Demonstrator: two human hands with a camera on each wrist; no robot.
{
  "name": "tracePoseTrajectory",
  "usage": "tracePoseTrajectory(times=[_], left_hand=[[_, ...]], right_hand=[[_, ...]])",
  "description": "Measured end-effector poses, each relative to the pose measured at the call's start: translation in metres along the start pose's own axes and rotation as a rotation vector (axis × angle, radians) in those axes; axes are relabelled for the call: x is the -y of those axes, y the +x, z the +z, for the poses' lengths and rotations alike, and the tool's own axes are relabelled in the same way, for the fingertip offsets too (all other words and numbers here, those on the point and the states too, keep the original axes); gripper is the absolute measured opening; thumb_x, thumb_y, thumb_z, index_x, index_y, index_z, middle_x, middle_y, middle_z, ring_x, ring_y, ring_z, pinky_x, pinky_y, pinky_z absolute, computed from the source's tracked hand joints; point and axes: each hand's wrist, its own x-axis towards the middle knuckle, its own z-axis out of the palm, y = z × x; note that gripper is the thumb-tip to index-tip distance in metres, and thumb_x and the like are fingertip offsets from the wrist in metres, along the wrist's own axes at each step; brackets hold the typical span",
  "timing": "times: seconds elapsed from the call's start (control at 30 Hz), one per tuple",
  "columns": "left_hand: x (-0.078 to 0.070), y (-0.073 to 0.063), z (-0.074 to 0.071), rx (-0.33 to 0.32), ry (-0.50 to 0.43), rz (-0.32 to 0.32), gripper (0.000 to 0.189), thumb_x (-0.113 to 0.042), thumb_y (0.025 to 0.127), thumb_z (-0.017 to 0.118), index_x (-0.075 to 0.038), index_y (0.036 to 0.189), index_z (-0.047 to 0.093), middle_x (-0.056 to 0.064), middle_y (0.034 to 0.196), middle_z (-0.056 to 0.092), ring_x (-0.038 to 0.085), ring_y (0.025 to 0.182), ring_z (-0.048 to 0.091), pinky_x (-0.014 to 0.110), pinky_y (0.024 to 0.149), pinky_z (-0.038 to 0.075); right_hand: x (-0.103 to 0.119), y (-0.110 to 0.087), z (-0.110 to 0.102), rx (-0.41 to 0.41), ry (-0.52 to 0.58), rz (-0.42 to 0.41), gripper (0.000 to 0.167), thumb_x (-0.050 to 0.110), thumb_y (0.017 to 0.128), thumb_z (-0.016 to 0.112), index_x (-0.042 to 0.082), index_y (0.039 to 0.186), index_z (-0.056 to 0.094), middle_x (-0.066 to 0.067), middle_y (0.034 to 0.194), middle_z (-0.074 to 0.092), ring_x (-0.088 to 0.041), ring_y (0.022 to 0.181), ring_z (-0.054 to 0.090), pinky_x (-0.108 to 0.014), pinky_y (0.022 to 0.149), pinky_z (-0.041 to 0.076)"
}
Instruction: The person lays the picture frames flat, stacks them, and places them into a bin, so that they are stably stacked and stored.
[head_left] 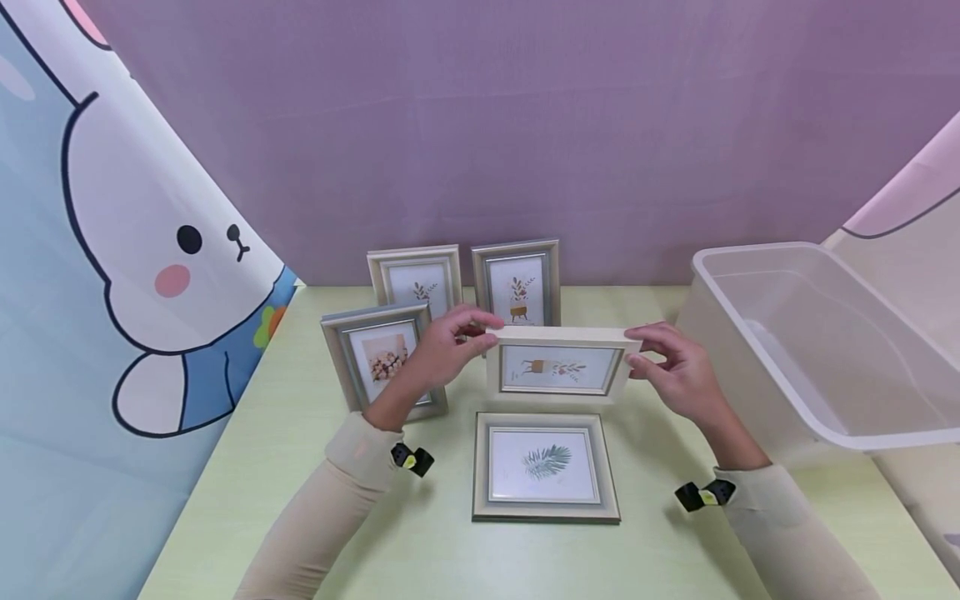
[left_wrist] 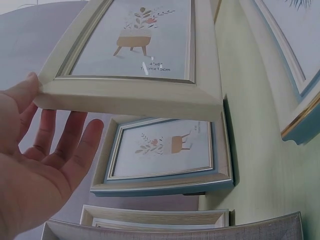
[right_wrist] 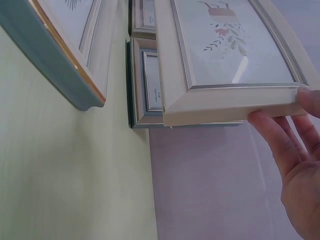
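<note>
Cream frame (head_left: 557, 367): being held between the fingers.
Left hand (head_left: 447, 343): pinching one end.
Right hand (head_left: 678, 371): pinching the other.
Leaf picture (head_left: 545, 467): lying below the fingers.
Back frames (head_left: 517, 283): standing behind them.
Bin (head_left: 750, 383): sitting to their right.

We see a cream frame (head_left: 558, 336) at the centre, its white print (head_left: 558, 368) patterned with a tan pot and brown-and-reddish sprigs, and below it a grey-and-cream frame (head_left: 538, 422) showing a green palm leaf (head_left: 549, 462) on white. At the left we find pale blue cloth (head_left: 60, 517) bearing a white, black-outlined rabbit (head_left: 135, 225) with a pink cheek, and across the top plain purple fabric (head_left: 480, 125). Lower down we note a pale green tabletop (head_left: 255, 467), beige sleeves (head_left: 311, 533) and, at the right, an off-white bin (head_left: 735, 367).
</note>
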Motion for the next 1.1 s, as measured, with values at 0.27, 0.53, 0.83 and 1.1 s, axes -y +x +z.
tracePoseTrajectory(times=[0.27, 0.53, 0.83, 1.1], left_hand=[[0.000, -0.003, 0.002, -0.028, 0.024, 0.027, 0.016, -0.019, 0.100, 0.067, -0.015, 0.114, 0.073, 0.003, 0.113, 0.065, 0.020, 0.092, 0.067, 0.032, 0.076, 0.061], [-0.002, -0.007, 0.002, -0.038, 0.056, 0.023, 0.017, -0.022, 0.101, 0.064, -0.017, 0.115, 0.072, 0.002, 0.115, 0.064, 0.019, 0.090, 0.067, 0.038, 0.076, 0.061], [0.002, -0.013, 0.004, -0.055, 0.075, -0.023, 0.019, -0.024, 0.103, 0.062, -0.015, 0.116, 0.073, 0.006, 0.115, 0.065, 0.019, 0.081, 0.069, 0.036, 0.072, 0.062], [0.004, -0.019, 0.009, -0.050, 0.038, -0.161, 0.023, -0.024, 0.104, 0.060, -0.010, 0.118, 0.071, 0.008, 0.105, 0.066, 0.019, 0.079, 0.070, 0.037, 0.073, 0.064]], right_hand=[[0.000, -0.001, 0.000, 0.026, -0.037, 0.018, 0.037, -0.032, 0.080, 0.061, -0.022, 0.116, 0.058, 0.008, 0.107, 0.062, -0.001, 0.091, 0.070, -0.026, 0.061, 0.062], [0.001, -0.003, 0.002, 0.039, 0.008, 0.083, 0.039, -0.028, 0.082, 0.062, -0.019, 0.120, 0.059, 0.006, 0.110, 0.062, -0.002, 0.090, 0.070, -0.030, 0.061, 0.062], [0.003, -0.008, 0.008, 0.058, -0.042, 0.233, 0.039, -0.015, 0.090, 0.066, -0.012, 0.128, 0.059, 0.012, 0.108, 0.069, -0.003, 0.084, 0.073, -0.038, 0.060, 0.063], [0.006, -0.010, 0.012, 0.074, -0.134, 0.427, 0.041, 0.001, 0.095, 0.068, -0.001, 0.135, 0.058, -0.017, 0.105, 0.064, -0.009, 0.081, 0.073, -0.040, 0.063, 0.064]])
